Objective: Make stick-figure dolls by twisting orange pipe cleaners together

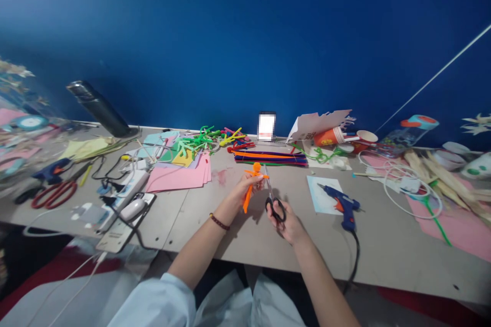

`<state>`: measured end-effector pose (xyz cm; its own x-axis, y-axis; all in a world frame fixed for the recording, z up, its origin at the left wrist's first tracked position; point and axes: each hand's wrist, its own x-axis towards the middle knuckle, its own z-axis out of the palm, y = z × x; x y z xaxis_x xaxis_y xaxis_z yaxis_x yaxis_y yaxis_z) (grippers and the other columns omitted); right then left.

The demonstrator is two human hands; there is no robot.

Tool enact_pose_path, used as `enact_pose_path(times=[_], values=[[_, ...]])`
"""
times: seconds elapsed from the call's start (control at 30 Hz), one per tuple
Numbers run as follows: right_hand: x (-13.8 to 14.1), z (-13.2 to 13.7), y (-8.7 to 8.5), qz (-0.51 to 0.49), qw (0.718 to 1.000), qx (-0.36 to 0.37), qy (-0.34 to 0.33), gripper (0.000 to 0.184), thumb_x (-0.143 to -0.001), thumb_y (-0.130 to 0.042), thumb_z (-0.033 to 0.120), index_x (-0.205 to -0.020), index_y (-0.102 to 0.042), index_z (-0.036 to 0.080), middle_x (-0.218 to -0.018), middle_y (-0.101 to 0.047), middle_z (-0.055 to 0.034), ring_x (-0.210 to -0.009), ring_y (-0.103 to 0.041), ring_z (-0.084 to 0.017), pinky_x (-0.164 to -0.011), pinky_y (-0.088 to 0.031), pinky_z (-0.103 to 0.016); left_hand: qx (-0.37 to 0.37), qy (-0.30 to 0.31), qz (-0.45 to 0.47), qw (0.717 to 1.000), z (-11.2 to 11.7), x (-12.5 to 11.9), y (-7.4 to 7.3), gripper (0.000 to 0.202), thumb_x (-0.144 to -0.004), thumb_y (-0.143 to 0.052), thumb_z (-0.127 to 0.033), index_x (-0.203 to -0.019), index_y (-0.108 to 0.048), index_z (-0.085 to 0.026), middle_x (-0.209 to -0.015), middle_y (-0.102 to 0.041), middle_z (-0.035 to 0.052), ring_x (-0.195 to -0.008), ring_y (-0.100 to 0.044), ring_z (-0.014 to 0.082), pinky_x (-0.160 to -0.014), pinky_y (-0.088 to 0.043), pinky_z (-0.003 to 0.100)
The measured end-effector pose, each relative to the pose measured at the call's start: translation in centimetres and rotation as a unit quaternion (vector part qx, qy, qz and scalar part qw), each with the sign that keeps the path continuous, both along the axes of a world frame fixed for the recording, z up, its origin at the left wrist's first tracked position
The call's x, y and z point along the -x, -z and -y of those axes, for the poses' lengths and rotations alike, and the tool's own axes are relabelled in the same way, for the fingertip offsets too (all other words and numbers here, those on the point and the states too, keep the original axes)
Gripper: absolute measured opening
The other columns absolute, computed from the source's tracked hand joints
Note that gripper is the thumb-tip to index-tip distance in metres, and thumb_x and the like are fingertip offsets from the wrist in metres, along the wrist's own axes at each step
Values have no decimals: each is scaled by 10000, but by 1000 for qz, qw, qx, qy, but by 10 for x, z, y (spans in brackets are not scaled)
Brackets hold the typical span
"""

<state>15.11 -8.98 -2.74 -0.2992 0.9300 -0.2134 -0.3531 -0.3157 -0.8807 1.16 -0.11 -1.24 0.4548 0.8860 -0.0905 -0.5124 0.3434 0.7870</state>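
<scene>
My left hand is closed on an orange pipe-cleaner figure and holds it upright above the grey table. My right hand grips black-handled scissors. Their blades point up to the figure's right side, close to one of its arms. A bundle of coloured pipe cleaners lies on the table just behind the figure.
A blue glue gun rests on a sheet at the right, its black cord running off the table's front edge. Pink paper, green pipe-cleaner shapes, a power strip and red scissors lie left. Paper cups and white cables sit right.
</scene>
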Motion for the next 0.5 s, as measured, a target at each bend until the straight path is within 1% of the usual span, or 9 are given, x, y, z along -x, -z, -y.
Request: enact_pose_path(times=[0.1, 0.17, 0.27, 0.4, 0.43, 0.5], values=[[2, 0, -3, 3, 1000, 8, -2, 545, -631, -653, 700, -648, -500, 176, -428, -433, 64, -334, -241, -21, -323, -128, -169, -7, -20, -16, 1000, 2, 0, -3, 252, -596, -769, -315, -639, -605, -128, -555, -507, -20, -524, -443, 79, -559, -338, 237], [4, 0, -3, 9, 1000, 5, 10, 538, -641, -645, 696, -654, -500, 178, -437, -435, 62, -340, -255, -25, -329, -136, -173, -14, -30, -30, 999, 3, -1, -4, 255, -602, -761, -326, -638, -599, -133, -559, -507, -20, -523, -443, 81, -558, -335, 239], [9, -1, -2, 40, 997, -10, 58, 502, -666, -650, 657, -644, -486, 183, -436, -416, 69, -337, -247, -25, -329, -132, -179, -32, -58, -52, 996, 3, -4, -2, 271, -613, -751, -354, -631, -588, -138, -557, -498, -23, -519, -429, 79, -552, -329, 236], [14, -2, -2, 95, 988, -33, 115, 464, -690, -654, 611, -628, -471, 189, -463, -423, 64, -347, -260, -29, -322, -123, -184, -45, -91, -54, 993, 3, -7, 0, 267, -629, -744, -361, -694, -598, -146, -573, -504, -29, -525, -434, 76, -559, -332, 231], [14, -2, -2, 103, 987, -36, 117, 462, -693, -651, 610, -629, -471, 190, -469, -425, 62, -350, -262, -30, -321, -121, -184, -49, -93, -53, 993, 4, -7, 0, 262, -636, -740, -357, -700, -598, -147, -570, -504, -30, -527, -440, 77, -561, -332, 230], [13, -1, -1, 100, 990, -35, 98, 471, -693, -640, 627, -640, -478, 188, -475, -431, 60, -351, -273, -31, -322, -128, -182, -55, -86, -54, 993, 4, -6, -1, 252, -646, -734, -350, -691, -594, -145, -557, -504, -28, -532, -450, 81, -564, -333, 230]])
